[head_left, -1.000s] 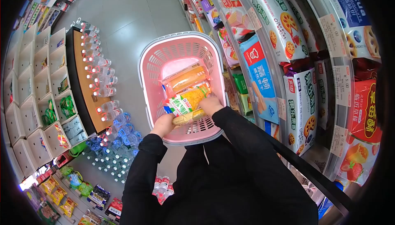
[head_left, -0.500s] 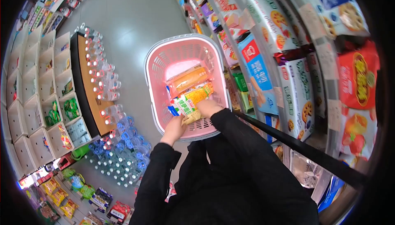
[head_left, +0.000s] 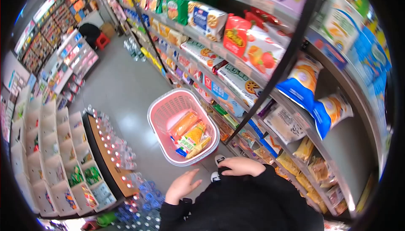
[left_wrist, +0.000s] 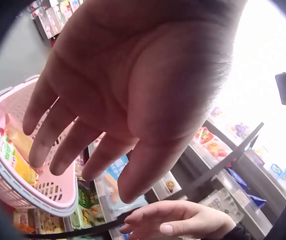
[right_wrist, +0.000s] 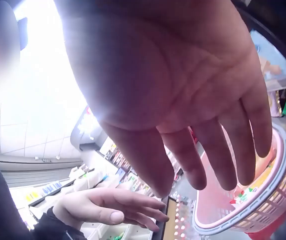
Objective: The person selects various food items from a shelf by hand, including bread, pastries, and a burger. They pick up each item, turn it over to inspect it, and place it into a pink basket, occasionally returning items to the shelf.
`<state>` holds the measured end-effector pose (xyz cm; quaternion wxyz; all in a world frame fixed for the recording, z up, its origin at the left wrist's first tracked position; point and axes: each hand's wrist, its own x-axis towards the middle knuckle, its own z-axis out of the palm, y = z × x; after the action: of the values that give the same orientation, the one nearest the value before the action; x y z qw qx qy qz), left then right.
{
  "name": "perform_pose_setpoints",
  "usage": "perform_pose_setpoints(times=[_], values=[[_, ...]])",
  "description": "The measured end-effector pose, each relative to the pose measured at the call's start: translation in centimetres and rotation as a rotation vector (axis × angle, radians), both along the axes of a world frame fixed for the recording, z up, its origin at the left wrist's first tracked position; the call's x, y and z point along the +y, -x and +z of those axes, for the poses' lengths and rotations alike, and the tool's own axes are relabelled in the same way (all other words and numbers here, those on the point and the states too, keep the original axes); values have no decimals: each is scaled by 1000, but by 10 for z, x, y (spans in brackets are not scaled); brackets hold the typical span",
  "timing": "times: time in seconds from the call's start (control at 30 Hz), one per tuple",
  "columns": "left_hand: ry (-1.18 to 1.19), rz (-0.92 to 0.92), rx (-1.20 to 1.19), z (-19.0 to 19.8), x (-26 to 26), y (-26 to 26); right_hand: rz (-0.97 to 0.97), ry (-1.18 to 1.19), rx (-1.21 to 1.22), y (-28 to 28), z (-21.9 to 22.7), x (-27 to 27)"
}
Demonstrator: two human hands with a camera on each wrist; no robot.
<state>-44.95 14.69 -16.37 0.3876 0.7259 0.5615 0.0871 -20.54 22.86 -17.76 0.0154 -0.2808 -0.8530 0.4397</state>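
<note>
A pink shopping basket [head_left: 158, 109] with a grey rim stands in the aisle, in front of the person's feet. Inside it lie a long orange-brown packaged bread [head_left: 184, 124], a yellow, white and green snack bag [head_left: 193, 135] and a narrow yellow packet [head_left: 198, 147]. The left hand [head_left: 183, 185] hovers just outside the basket's near rim, fingers spread and holding nothing. In the left wrist view its palm faces the camera. Close to the body, the right hand [head_left: 242, 166] is likewise empty, its fingers extended in the right wrist view.
Shelves of packaged biscuits [head_left: 204, 22] run along the right, with a black upright post [head_left: 270, 89] nearby. White compartment bins [head_left: 63, 155] and rows of water bottles [head_left: 112, 140] line the left. Grey floor [head_left: 122, 87] stretches ahead, toward a red stool [head_left: 102, 41].
Both hands have let go of the yellow packet, leaving it in the basket, and have drawn back toward the body. The head view has tilted up, showing more of the aisle and shelves.
</note>
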Motion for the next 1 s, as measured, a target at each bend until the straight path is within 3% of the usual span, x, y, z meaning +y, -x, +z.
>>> perform_pose_setpoints(times=[0.17,0.5,0.57,0.77,0.87,0.93,1.0], values=[[17,-226,-24,-1,-10,-33,-72,23,-205,-42,24,-57],[-64,-511,49,9,-17,-107,-279,-61,-169,-119,55,-133],[-134,-577,19,13,-23,-128,-365,-221,-58,-139,59,-150],[-118,-755,-62,30,-56,-216,-510,-329,54,-220,115,-216],[-136,-845,-171,56,-85,-276,-698,-521,-57,-270,140,-256],[-103,-886,-304,89,-101,-319,-907,-751,-127,-310,162,-283],[-104,-885,-439,124,-117,-360,-1197,-744,-56,-348,189,-310]])
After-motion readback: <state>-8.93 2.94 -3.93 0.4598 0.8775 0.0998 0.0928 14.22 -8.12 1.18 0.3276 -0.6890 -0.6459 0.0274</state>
